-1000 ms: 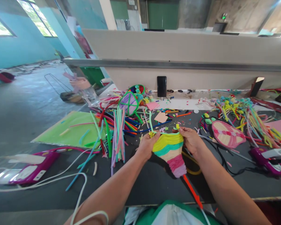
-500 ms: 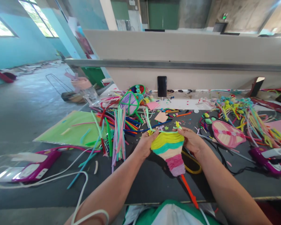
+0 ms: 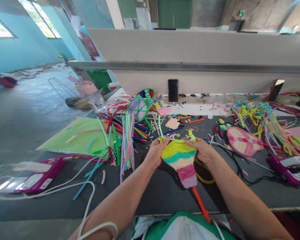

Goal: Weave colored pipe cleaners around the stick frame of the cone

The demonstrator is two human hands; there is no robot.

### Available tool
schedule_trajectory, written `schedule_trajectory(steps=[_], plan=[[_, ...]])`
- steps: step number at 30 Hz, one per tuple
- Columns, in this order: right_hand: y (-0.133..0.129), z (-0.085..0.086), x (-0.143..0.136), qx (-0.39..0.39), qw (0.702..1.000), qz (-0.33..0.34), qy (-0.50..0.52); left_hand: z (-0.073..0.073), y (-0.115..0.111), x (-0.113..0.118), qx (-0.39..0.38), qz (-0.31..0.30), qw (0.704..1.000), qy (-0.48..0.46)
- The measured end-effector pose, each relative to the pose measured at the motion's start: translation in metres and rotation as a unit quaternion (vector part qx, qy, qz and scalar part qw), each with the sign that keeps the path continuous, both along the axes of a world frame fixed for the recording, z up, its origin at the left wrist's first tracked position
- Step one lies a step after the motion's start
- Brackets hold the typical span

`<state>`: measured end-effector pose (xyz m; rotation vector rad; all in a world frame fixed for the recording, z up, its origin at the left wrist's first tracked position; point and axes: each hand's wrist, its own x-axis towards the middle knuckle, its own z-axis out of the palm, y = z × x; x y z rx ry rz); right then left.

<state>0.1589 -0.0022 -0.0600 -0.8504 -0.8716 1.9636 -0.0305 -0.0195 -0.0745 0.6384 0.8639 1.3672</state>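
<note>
Between my hands is a striped fan-shaped craft (image 3: pixel 181 161) made of pipe cleaners, with yellow, teal, cream, pink and lilac bands. Its orange stem (image 3: pixel 200 205) points down toward my lap. My left hand (image 3: pixel 156 151) pinches the upper left corner, thumb on top. On the upper right corner, my right hand (image 3: pixel 202 150) is closed in the same way. A pale green pipe cleaner (image 3: pixel 177 139) runs along the top edge between both hands, and a yellow tuft (image 3: pixel 190 134) sticks up by the right thumb. Under my right forearm lies a partly hidden yellow loop (image 3: pixel 205 176).
Bundled pipe cleaners (image 3: pixel 127 143) and a green sheet packet (image 3: pixel 75 136) lie to the left. Purple power strips (image 3: pixel 41 175) with cables sit on both sides. At the back a phone (image 3: pixel 173 90) stands upright. A pink oval craft (image 3: pixel 245 141) lies right, near a pipe-cleaner heap (image 3: pixel 252 115).
My right fingers have shifted slightly left along the craft's top edge. The craft stays in almost the same place, and the view has tilted a little.
</note>
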Motion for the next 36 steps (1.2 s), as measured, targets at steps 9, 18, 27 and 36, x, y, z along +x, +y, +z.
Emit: schedule_trajectory(steps=[9,18,27,36], plan=[[0.001,-0.004,-0.002,-0.029,1.0,-0.007,-0.004,0.001,0.0,0.0,-0.016,0.001,1.0,-0.001],[0.001,0.0,-0.003,-0.061,0.998,0.005,-0.004,0.0,0.003,-0.006,-0.026,-0.023,0.999,-0.007],[0.003,0.003,0.002,-0.081,0.997,0.018,-0.004,0.003,0.005,-0.01,-0.023,-0.022,0.999,0.013],[0.006,0.014,0.002,0.313,0.897,-0.176,-0.256,0.007,0.003,-0.009,-0.022,-0.055,0.998,0.03]])
